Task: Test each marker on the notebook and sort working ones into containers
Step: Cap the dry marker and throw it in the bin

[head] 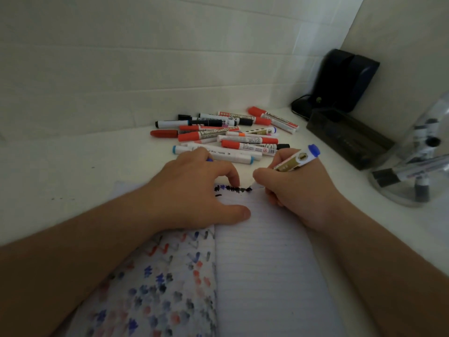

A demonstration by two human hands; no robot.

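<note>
On the notebook [267, 251], the right hand [298, 193] grips a blue-capped marker [297, 159]; the left hand [194, 190] presses the page, fingers curled, a blue cap peeking beneath.

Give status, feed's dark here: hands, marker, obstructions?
Right hand grips blue-capped marker, tip at notebook. Left hand presses the page. Nothing blocking; marker pile behind.

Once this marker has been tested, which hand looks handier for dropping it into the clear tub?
Probably the right hand. It already grips the blue-ended marker, and the clear tub sits on that same side. The left hand rests on the notebook, steadying the page, farther from the tub.
</note>
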